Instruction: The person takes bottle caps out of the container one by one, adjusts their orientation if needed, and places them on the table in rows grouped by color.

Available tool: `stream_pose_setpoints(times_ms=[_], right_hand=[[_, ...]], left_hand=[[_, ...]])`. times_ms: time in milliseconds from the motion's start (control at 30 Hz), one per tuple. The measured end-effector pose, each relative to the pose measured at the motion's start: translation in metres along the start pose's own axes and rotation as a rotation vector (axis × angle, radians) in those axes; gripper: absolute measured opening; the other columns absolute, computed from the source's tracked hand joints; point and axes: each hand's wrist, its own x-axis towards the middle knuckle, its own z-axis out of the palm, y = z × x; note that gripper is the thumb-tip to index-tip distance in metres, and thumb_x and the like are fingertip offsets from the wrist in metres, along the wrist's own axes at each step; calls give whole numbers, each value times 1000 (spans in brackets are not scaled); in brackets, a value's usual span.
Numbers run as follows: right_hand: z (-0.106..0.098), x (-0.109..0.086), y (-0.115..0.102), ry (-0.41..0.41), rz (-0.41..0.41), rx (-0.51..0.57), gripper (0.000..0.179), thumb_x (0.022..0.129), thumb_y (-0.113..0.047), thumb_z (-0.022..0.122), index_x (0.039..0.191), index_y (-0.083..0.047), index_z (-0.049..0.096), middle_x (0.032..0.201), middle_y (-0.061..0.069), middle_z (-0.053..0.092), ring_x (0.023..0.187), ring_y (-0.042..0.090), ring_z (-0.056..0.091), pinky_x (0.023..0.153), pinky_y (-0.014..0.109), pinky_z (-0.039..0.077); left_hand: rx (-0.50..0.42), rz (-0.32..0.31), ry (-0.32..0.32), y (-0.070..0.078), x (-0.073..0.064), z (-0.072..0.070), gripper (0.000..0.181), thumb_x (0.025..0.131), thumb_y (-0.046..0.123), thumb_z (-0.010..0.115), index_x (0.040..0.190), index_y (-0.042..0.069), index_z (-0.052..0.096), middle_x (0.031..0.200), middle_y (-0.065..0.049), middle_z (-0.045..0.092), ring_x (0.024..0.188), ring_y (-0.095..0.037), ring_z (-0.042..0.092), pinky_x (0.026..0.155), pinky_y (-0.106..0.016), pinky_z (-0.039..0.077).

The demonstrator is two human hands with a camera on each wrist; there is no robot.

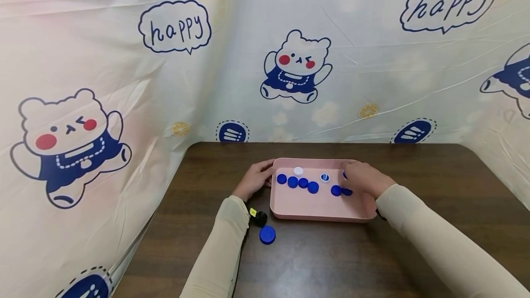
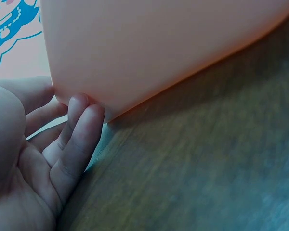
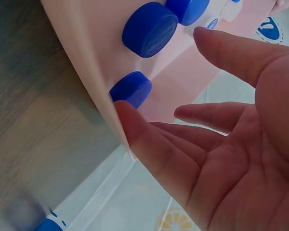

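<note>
Sleeves [image 1: 443,247] nearest, 4 and 7 o'clock; I've got the pink tray [image 1: 298,203] at 4 off centre, left hand [image 1: 254,180] gripping its 9 o'clock end, right hand [image 1: 366,178] loose, fingers apart, by blue caps [image 1: 336,190] at 3. Probably arranging caps, next move likely needs a pinch. "happy" reads in wall bubbles [image 1: 175,26] at 11 and 2; printed cap [image 1: 325,177] illegible.

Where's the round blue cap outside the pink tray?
In the head view, the round blue cap lies on the brown wooden table, below the near left corner of the pink rectangular tray, beside the small black object.
</note>
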Motion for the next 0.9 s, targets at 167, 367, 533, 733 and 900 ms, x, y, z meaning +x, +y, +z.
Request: stream_pose_setpoints(times_ms=[167,367,533,733,900], right_hand=[[-2,5,0,-9,24,-3,37,92,-16,65,123,3,60,115,20,59,87,29,59,85,50,52],[0,8,2,-30,51,5,39,92,-16,66,124,4,59,117,22,58,85,28,58,86,50,52],[1,7,4,-29,83,76,46,92,-13,63,134,5,52,133,27,50,98,35,56,94,60,43],[7,12,9,-8,81,47,43,92,-11,56,133,4,53,132,27,51,96,35,57,94,60,43],[14,16,10,11,57,-34,44,95,-18,59,132,5,54,134,32,44,103,41,56,93,61,43]], left_hand=[[8,-8,1,1,0,1,41,99,28,58,140,19,55,101,-9,65,78,-24,63,69,-34,57],[8,-7,0,1,0,1,41,99,27,58,140,19,55,102,-9,64,79,-25,63,69,-34,57],[3,-3,2,2,0,1,40,100,26,57,139,19,56,102,-9,65,79,-25,63,69,-35,57],[-4,4,-8,2,-1,2,40,100,25,56,140,17,55,103,-9,65,78,-25,63,69,-35,57],[-7,6,-4,2,-1,1,40,100,25,57,140,17,55,102,-9,65,77,-25,63,68,-35,57]])
